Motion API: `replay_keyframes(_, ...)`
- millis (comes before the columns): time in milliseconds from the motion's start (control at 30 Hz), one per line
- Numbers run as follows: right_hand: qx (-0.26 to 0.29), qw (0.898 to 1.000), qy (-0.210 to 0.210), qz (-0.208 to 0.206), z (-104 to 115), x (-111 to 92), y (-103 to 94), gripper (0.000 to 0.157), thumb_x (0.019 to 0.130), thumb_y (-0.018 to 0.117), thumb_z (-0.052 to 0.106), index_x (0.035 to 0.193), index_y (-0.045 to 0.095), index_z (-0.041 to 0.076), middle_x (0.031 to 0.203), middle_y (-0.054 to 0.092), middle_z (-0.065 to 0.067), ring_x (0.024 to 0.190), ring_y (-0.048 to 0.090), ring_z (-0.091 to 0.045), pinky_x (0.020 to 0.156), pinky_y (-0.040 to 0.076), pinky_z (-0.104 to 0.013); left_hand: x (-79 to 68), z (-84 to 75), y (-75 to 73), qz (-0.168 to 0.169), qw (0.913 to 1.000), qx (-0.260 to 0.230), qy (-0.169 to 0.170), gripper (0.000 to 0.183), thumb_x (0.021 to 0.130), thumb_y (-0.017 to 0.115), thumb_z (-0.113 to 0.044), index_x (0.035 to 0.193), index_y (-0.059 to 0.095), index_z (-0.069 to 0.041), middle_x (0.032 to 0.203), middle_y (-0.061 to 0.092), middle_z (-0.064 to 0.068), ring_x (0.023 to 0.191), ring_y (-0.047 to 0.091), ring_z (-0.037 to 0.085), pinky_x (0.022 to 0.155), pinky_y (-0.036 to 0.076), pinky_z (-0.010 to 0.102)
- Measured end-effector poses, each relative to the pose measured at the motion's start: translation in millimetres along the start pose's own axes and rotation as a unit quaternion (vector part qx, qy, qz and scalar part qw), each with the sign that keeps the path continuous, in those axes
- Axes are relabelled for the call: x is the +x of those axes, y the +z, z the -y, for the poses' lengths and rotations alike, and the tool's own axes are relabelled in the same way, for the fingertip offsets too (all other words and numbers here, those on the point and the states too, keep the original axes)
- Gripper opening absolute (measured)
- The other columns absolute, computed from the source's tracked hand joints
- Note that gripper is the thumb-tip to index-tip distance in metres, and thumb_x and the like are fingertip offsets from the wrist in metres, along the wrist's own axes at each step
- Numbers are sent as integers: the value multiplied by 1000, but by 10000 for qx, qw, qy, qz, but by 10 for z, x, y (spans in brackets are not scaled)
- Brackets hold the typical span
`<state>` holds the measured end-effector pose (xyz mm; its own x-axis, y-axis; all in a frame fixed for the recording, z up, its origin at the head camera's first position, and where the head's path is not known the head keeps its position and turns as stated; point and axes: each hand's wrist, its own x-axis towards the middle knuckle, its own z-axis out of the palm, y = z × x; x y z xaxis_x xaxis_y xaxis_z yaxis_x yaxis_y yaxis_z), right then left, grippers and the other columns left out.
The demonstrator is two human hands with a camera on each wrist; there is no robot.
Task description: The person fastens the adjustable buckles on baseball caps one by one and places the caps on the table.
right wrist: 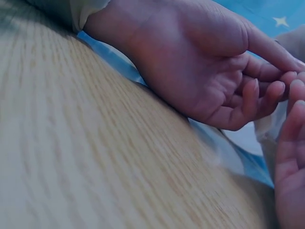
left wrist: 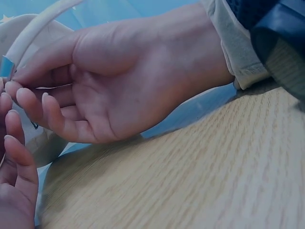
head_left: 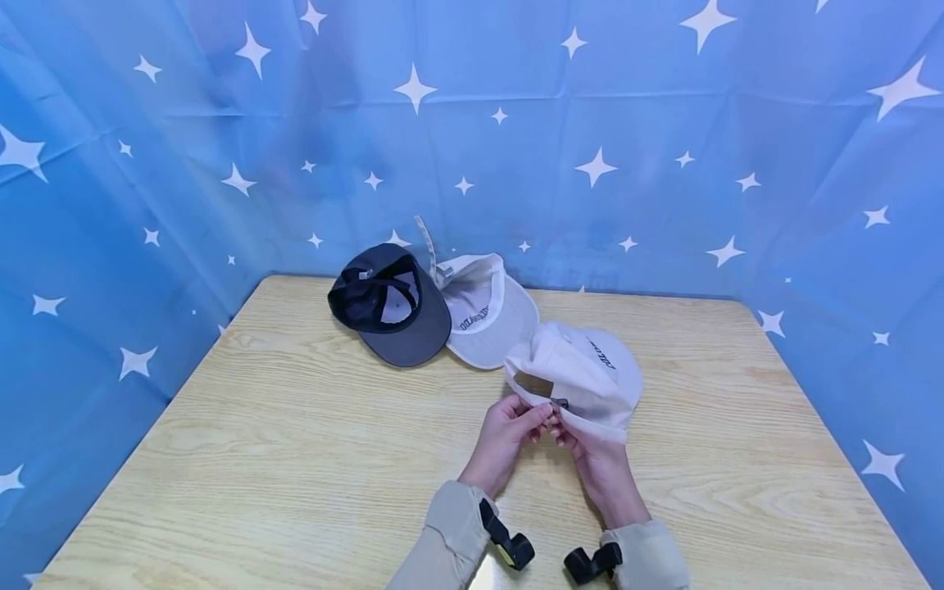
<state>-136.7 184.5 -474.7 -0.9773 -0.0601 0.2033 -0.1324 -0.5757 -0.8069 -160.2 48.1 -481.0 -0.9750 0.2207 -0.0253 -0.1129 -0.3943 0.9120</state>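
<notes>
A white baseball cap (head_left: 578,365) with dark lettering is held over the table, its brim pointing away and its back opening towards me. My left hand (head_left: 500,442) pinches the cap's back strap (left wrist: 35,33) between thumb and index finger. From the other side, my right hand (head_left: 601,471) has its thumb and fingertips on the strap beside a small metal buckle (head_left: 560,403). The fingertips of both hands meet just under the back opening. In the right wrist view, the right hand's other fingers (right wrist: 250,98) curl loosely, and its pinch is partly hidden.
Behind the held cap lie a second white cap (head_left: 487,315), inside up with its strap sticking up, and a dark grey cap (head_left: 409,344) whose brim overlaps it. Everything is on a light wooden table (head_left: 295,459). A blue star-patterned cloth (head_left: 516,131) hangs along the table's back and sides.
</notes>
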Motion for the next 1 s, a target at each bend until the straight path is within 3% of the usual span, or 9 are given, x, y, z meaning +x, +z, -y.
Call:
replay_keyframes(333,-248,9991,319,119,25,-23,21,22,85,51,-7,105,51,5,91,62,-4,73,60,-14,59,48,-22,14,-5,7,-110,9999,-58,44,20,77,69,-21,87,62,-5,78,62,2,64,52,9,55,42,20)
replay_keyframes(1000,-301,9995,21,81,26,15,3,11,90,47,-2,98,53,2,83,64,-7,70,60,-14,57,47,-21,-5,-25,12,-45,9999,89,-46,26,75,71,-26,89,63,-6,79,63,3,64,51,12,54,42,20)
